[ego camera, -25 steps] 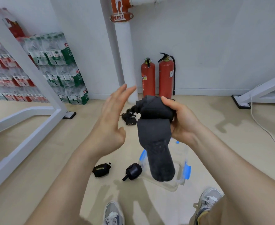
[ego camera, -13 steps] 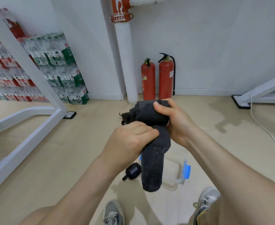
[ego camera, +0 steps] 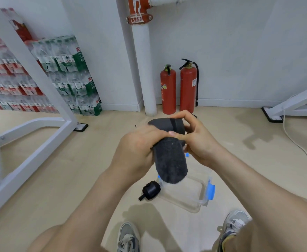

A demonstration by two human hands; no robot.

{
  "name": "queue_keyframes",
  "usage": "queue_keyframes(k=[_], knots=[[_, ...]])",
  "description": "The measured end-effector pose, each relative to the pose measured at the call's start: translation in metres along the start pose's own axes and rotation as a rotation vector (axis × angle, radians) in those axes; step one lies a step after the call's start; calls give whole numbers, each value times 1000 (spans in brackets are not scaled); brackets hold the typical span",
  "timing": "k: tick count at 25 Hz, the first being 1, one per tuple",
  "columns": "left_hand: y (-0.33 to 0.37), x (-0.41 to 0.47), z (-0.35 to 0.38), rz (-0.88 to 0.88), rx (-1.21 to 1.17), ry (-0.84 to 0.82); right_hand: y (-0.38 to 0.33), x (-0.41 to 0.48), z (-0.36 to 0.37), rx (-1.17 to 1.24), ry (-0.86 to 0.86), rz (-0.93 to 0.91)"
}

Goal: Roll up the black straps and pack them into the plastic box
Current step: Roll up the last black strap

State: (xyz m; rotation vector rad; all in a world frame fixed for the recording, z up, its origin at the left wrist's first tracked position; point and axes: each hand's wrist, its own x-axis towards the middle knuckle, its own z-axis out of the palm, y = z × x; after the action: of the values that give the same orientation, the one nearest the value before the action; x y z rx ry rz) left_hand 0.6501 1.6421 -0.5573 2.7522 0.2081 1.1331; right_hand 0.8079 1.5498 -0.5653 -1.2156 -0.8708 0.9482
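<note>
Left hand (ego camera: 136,153): grips the black strap (ego camera: 170,159) at mid-length, with the fingers (ego camera: 154,137) curled round it from the left.
Right hand (ego camera: 198,140): pinches the strap's rolled upper end, thumb on the near face and the other fingers arched over the top.
Black strap: held in the air between both hands, above the plastic box (ego camera: 187,197). The fuzzy lower end hangs straight down, and its tip overlaps the box's far rim in the head view.
Plastic box: clear with blue latches (ego camera: 211,191), lid off, standing on the floor (ego camera: 76,170) ahead of the shoes (ego camera: 129,237).
Rolled strap (ego camera: 150,190): on the floor just beside the box's left wall.
Water bottle packs (ego camera: 72,73): stacked against the left wall, with green and red labels carrying white Chinese characters too blurred to read in full.
Fire extinguishers (ego camera: 168,90): two, red, upright at the wall. Their labels are too small to read.
Pipe clamp (ego camera: 139,19): red, with raised lettering that is not legible.
</note>
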Motion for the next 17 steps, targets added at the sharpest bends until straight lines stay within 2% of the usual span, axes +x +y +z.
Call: queue_keyframes(k=[1, 3, 5, 6, 9, 11, 14, 17], knots=[[1, 3, -1, -99, -72, 74, -1, 0, 1, 11, -5, -3], [7, 13, -2, -506, -532, 167, 0, 1, 2, -14, -19, -10], [3, 12, 2, -736, -894, 84, 2, 2, 2, -17, -23, 2], [-2, 12, 5, -767, -935, 76, 2, 2, 2, 7, -23, 13], [-9, 9, 12, -699, -866, 219, -2, 1, 3, 73, -28, 48], [-7, 10, 13, -690, -915, 250, -6, 1, 4, 106, 6, 88], [0, 9, 11, -658, -797, 148, -4, 3, 3, 64, 51, 89], [-1, 11, 4, -627, -876, 114, -4, 2, 1, 90, 32, 92]])
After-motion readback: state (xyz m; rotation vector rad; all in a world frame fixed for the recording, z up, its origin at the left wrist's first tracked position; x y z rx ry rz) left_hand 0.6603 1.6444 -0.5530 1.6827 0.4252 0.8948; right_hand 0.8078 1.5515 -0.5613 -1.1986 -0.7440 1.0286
